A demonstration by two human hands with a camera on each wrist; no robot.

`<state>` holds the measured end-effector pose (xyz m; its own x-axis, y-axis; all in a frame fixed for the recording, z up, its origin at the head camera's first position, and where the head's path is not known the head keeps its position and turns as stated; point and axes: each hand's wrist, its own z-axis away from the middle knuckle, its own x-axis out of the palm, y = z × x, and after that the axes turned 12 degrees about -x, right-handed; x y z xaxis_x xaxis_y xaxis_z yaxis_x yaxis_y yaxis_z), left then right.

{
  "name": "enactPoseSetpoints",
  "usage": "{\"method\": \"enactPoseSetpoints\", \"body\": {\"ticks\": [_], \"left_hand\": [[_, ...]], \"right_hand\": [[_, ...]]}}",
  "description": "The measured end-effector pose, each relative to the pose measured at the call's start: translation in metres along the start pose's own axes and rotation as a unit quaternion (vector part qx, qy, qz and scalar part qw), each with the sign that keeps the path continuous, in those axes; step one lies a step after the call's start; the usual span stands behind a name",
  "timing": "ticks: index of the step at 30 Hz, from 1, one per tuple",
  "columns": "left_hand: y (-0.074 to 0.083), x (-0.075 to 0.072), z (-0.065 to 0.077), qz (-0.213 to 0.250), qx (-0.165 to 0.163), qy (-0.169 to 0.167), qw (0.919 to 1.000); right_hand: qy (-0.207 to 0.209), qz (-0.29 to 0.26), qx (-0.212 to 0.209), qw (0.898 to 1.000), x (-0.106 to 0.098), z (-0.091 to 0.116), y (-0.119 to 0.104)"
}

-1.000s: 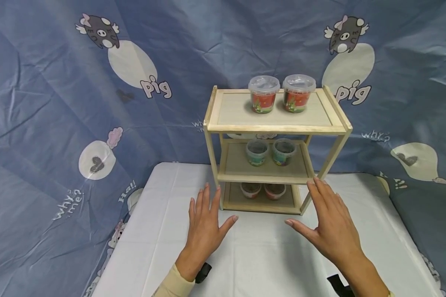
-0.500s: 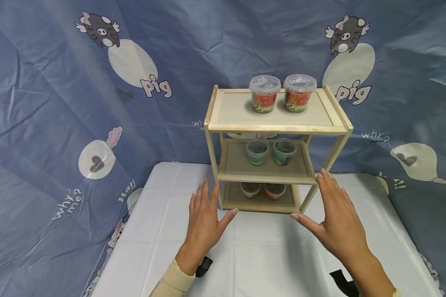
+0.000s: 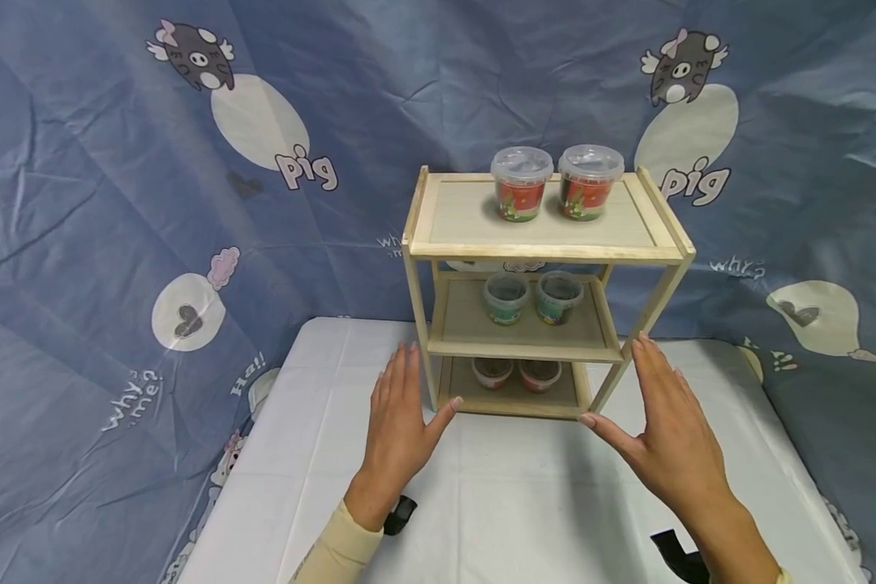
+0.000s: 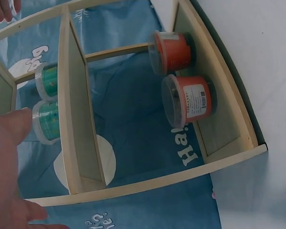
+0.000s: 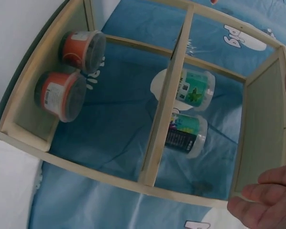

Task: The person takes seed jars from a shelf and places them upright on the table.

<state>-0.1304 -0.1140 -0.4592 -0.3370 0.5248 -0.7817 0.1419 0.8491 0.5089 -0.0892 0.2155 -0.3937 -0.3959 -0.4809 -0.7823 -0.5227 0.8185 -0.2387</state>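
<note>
**Spreading Out Before the Wooden Rack (image 3: 547, 252)**

Over the last second the person's left hand (image 3: 396, 426) and right hand (image 3: 677, 442) have drifted slightly outward. They now stand about as wide as the rack, which I'd read as lining up with its sides; nothing on it has shifted. Both hands are empty, fingers straight, thumbs held well out toward the middle. From here I can't tell whether the fingertips touch the front legs (image 3: 418, 324). Two red-labelled tubs (image 3: 521, 199) stand upright side by side on the top shelf (image 3: 453, 219), two green-labelled tubs (image 3: 505, 308) on the middle shelf (image 3: 458, 332), and two reddish tubs (image 3: 492, 381) at the bottom. The rack stands on the white-covered counter (image 3: 328, 454).
</note>
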Motion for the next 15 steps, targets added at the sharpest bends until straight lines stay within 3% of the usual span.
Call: {"method": "enactPoseSetpoints", "body": {"ticks": [7, 15], "left_hand": [[-0.0024, 0.0014, -0.0012, 0.010, -0.007, 0.002, 0.9999], [-0.0026, 0.0006, -0.0073, 0.018, -0.008, 0.002, 0.9998]], "right_hand": [[0.008, 0.001, -0.007, 1.000, 0.0007, -0.0014, 0.0023], [0.009, 0.002, 0.025, 1.000, -0.0053, -0.0042, 0.0000]]}}
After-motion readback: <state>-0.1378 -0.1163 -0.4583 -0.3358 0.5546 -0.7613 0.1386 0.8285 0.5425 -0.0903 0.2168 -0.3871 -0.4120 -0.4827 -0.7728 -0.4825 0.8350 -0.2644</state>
